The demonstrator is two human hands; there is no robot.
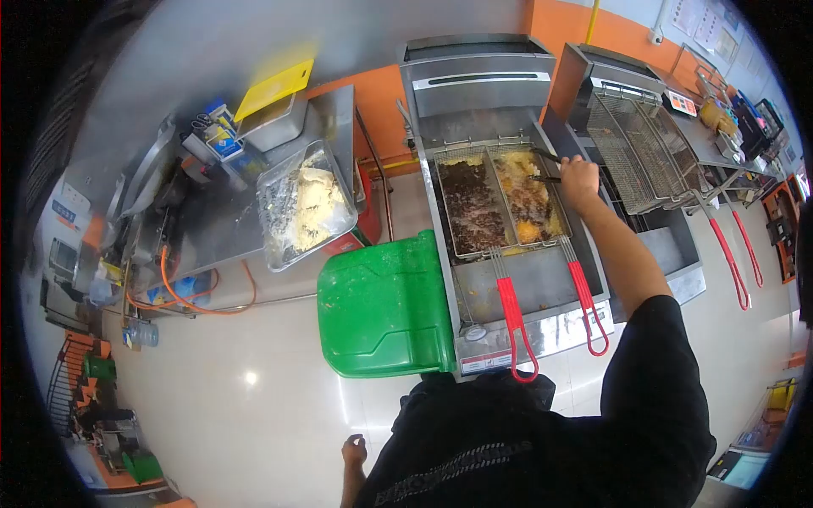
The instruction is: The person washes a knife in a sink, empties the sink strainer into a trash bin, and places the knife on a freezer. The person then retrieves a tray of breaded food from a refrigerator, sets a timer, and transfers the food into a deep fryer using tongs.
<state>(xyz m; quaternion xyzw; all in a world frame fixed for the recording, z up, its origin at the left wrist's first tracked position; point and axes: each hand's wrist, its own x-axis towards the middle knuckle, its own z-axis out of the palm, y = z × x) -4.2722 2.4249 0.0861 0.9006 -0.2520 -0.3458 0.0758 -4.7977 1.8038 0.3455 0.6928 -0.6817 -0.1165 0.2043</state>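
Note:
My right hand point(580, 182) is closed on a pair of dark tongs point(548, 179), which reach over the right fryer basket point(566, 222). Golden pieces of food point(527, 199) bubble in the oil of that basket, partly hidden by foam. Beside it, the left fryer basket point(457, 252) sits in dark, foaming oil with no food plainly visible. Both baskets have red handles point(511, 309) pointing toward me. Low at my side hangs my left hand point(354, 450), its fingers curled in and away from the fryer; I make out nothing held in it.
A green lidded bin point(381, 305) stands against the fryer's left side. Left of that, a metal tray of flour-like breading point(318, 207) lies by the steel counter point(216, 229). Empty wire baskets point(635, 148) rest on a second fryer at right, their red handles jutting out.

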